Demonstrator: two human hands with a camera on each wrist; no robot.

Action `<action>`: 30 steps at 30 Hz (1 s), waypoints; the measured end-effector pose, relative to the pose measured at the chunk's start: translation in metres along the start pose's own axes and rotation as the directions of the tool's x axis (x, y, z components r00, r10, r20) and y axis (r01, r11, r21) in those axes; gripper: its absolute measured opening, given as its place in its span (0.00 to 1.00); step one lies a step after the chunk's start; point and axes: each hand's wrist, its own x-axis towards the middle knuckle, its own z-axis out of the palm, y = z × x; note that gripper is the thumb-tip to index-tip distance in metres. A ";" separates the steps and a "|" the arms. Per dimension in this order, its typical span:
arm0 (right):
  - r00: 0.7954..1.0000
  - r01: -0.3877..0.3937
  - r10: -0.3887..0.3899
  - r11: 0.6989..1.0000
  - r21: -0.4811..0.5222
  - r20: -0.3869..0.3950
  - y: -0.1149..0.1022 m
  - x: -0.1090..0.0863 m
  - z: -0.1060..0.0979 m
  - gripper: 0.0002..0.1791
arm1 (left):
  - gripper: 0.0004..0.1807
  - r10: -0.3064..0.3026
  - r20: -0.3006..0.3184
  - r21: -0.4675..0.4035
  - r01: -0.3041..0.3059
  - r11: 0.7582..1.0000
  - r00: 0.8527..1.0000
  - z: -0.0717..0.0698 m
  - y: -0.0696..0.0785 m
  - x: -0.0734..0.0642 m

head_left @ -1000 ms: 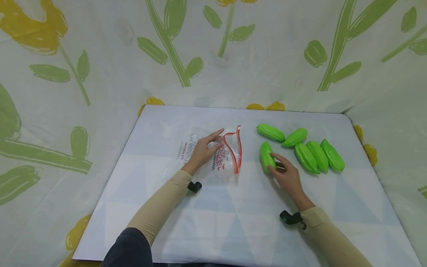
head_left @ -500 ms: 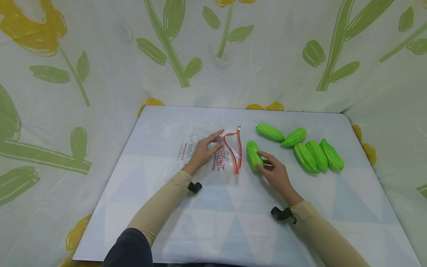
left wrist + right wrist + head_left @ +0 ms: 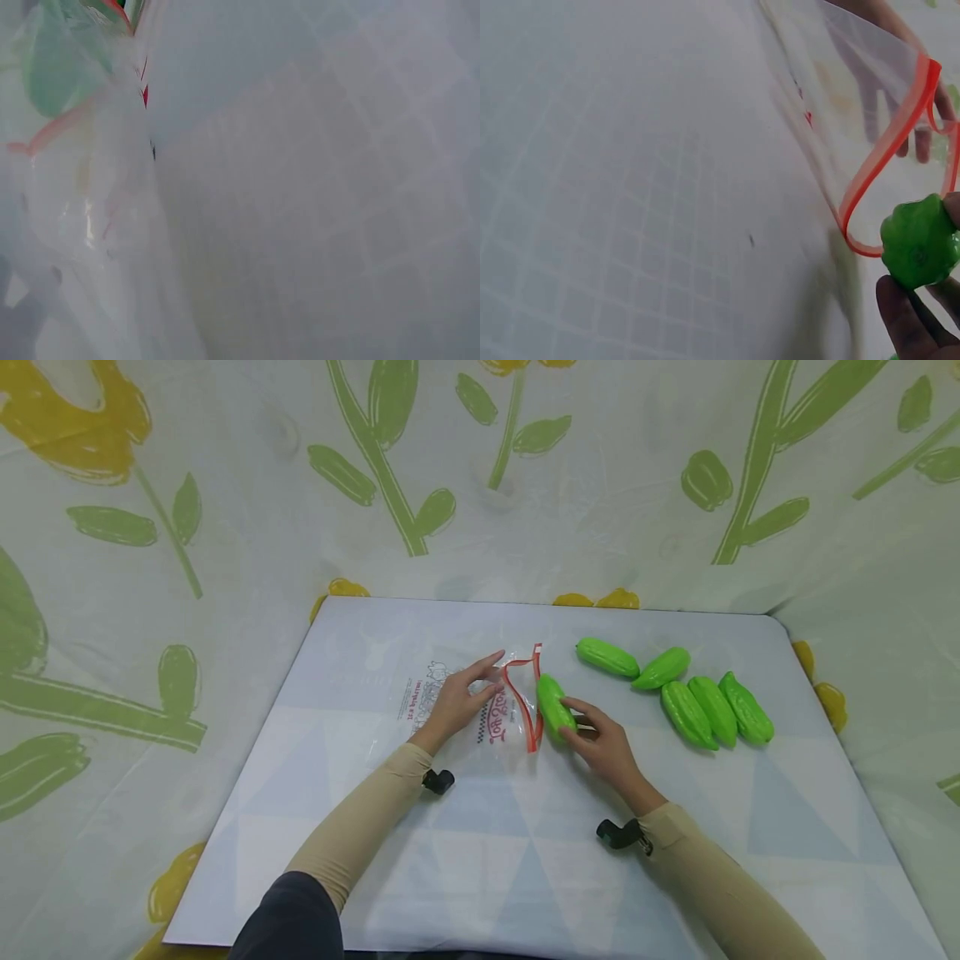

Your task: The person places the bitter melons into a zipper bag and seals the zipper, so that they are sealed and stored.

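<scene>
The person's right hand point(image 3: 606, 745) pinches a green ridged gourd point(image 3: 551, 706) by its nearer part, thumb and fingers point(image 3: 901, 319) curled against its side. The gourd is just at the red-rimmed mouth point(image 3: 536, 735) of a clear printed bag point(image 3: 491, 720), and from my distant station I judge that this hold leaves its farther end free towards the opening. The left hand point(image 3: 459, 702) is at the bag, forefinger and thumb apart at the tips; the gaping mouth suggests to me that it props the film up. Five other gourds point(image 3: 688, 716) lie on the surface point(image 3: 465, 877) to the right, probably placed for easy reach.

I cannot tell through the film whether the left fingers pinch it, whether they are inside or outside, or whether the held gourd touches the rim. My left wrist view is hazy, with a pale green shape point(image 3: 64, 64) I cannot identify; my right wrist view cuts off the right hand
</scene>
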 end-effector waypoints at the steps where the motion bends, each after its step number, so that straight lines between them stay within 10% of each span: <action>1: 1.000 -0.002 0.002 1.000 0.003 0.001 0.000 0.001 0.001 0.29 | 0.32 0.000 -0.001 0.002 0.000 1.000 1.000 0.000 0.000 0.000; 18: 0.999 0.042 -0.043 0.998 0.035 0.017 0.000 0.010 0.009 0.29 | 0.32 -0.013 0.008 -0.004 0.013 1.000 1.000 -0.002 -0.001 0.000; 30: 0.997 -0.062 0.061 0.998 0.025 0.045 -0.002 0.022 0.021 0.28 | 0.32 0.012 0.046 -0.016 -0.011 1.000 0.999 -0.001 -0.001 0.002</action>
